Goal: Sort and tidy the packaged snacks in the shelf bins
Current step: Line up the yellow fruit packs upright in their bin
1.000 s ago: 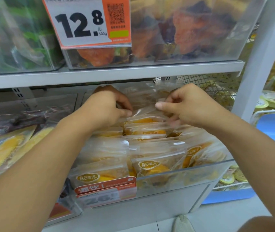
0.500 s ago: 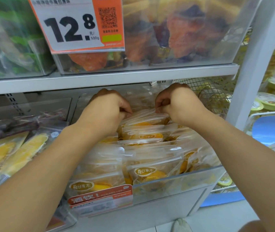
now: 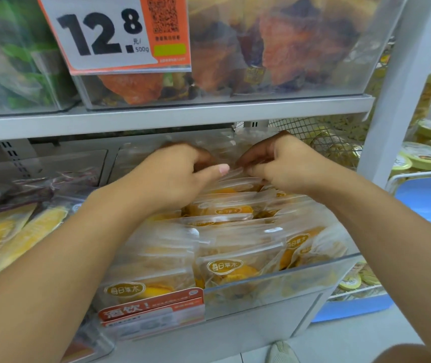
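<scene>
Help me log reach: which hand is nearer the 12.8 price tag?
Left. The left hand sits below the price tag, slightly to its right; the right hand is farther right.

You see clear snack packets [image 3: 225, 268] showing orange-yellow fruit with tan logos, an orange-and-white price sign [image 3: 120, 35] with black digits, grey shelving [image 3: 172, 116], and a blue tray [image 3: 429, 197] to your right.

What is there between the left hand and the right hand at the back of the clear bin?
In the head view, the top edge of a clear snack packet spans the gap between the left hand and the right hand; both pinch it.
</scene>
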